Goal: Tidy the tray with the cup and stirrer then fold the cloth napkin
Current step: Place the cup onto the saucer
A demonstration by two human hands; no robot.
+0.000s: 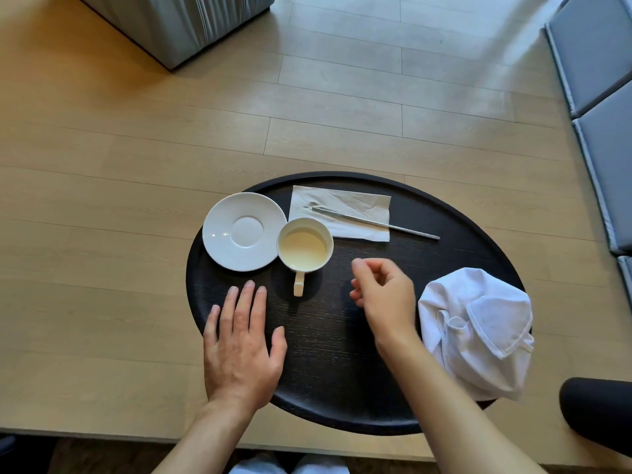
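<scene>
Round black wooden tray sits at near edge of light wood table, w/ bare dark surface open in its middle & near part. Left hand flat on tray's left side, fingers spread, gripping nothing. Right hand hovers over centre, fingers loosely curled, empty. White ceramic cup w/ pale liquid touches empty white saucer. Thin metal stirrer lies across white paper napkin at far edge. Crumpled white cloth napkin overhangs tray's right rim

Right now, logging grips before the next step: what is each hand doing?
Left hand: open, fingers spread flat on the round black wooden tray, holding nothing.
Right hand: fingers loosely curled above the tray, nothing visibly held.
</scene>
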